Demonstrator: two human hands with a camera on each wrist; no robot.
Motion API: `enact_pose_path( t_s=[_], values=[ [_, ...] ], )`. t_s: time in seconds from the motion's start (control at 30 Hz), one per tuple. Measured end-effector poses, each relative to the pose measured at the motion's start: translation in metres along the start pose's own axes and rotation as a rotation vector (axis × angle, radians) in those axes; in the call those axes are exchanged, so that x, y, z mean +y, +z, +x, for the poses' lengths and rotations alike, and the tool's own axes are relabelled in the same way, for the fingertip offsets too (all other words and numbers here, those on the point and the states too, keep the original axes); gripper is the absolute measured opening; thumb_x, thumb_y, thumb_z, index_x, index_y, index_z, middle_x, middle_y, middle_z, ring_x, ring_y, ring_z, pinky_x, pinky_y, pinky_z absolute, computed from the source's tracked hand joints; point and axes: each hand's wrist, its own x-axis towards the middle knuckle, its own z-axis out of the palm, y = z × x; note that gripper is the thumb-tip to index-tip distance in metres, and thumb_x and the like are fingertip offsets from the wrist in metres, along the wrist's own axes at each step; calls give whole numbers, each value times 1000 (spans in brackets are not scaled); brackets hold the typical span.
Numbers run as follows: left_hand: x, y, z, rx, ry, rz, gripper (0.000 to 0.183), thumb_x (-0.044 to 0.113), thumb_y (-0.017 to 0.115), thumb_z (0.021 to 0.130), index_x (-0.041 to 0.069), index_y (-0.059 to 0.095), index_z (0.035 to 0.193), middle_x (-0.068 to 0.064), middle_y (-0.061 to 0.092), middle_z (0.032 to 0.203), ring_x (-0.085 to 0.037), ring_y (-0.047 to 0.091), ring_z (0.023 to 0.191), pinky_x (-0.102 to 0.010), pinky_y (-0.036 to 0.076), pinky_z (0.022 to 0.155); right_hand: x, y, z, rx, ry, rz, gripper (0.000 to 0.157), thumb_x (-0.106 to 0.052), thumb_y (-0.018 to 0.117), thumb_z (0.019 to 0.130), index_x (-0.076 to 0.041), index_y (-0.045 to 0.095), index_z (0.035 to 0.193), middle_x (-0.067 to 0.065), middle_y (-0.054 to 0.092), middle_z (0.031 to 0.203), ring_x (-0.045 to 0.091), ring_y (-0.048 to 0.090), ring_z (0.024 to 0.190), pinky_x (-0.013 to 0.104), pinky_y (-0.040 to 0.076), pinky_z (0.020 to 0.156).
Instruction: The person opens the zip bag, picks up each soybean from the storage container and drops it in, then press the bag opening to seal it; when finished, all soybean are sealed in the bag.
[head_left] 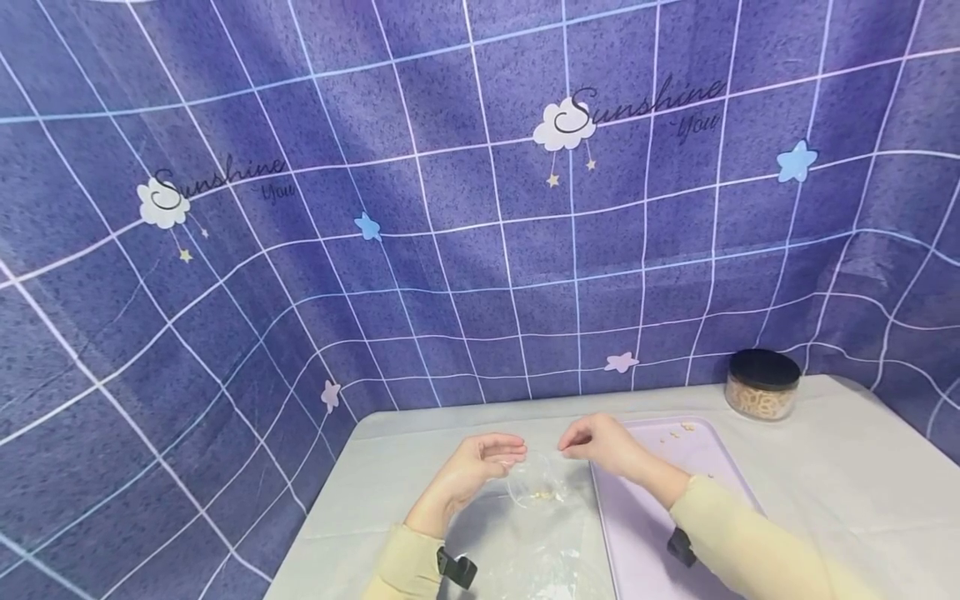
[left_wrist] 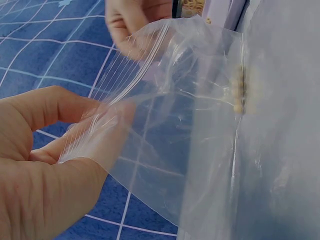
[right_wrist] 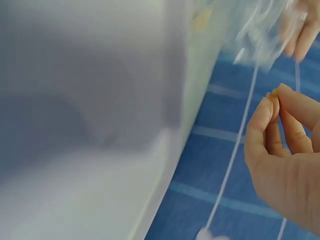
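Observation:
A clear zip-lock bag [left_wrist: 165, 100] is pinched near its zip edge between the thumb and fingers of my left hand [head_left: 480, 467]. Several small pale yellow pieces [left_wrist: 239, 92] lie together at the bottom of the bag. To the right of the bag's mouth, my right hand [head_left: 603, 446] is raised over the edge of a light purple tray [head_left: 637, 517]. Between its thumb and fingertips it pinches a tiny yellowish piece [right_wrist: 275, 92], mostly hidden by the fingers.
More small pale pieces [head_left: 687, 427] lie scattered at the tray's far end. A black-lidded clear jar [head_left: 762, 385] of ring-shaped pieces stands at the back right. Clear plastic [head_left: 558, 575] lies on the white table near the front. Blue patterned cloth [head_left: 465, 250] hangs behind.

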Motion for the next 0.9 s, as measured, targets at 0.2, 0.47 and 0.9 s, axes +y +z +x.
enact_pose_path(
  t_s=[0.2, 0.47, 0.9],
  values=[
    [2, 1, -1, 4, -1, -5, 58, -17, 49, 76, -18, 52, 134, -35, 58, 133, -47, 57, 125, -51, 45, 111, -21, 27, 3, -83, -40, 51, 6, -1, 78, 84, -4, 77, 88, 3, 76, 85, 10, 70, 80, 23, 58, 80],
    [4, 2, 0, -2, 11, 10, 57, -16, 49, 77, -19, 51, 134, -35, 59, 131, -47, 58, 124, -53, 43, 111, -32, 42, 4, -108, -55, 53, 8, 1, 79, 81, -5, 75, 84, 2, 75, 80, 6, 68, 74, 20, 57, 73],
    [2, 1, -3, 3, -1, 4, 56, -16, 51, 78, -18, 52, 134, -34, 59, 132, -45, 58, 124, -48, 47, 109, -22, 15, -1, -37, -40, -11, 4, -1, 76, 85, -3, 74, 87, -1, 73, 81, 11, 67, 76, 26, 58, 75]
  ],
)
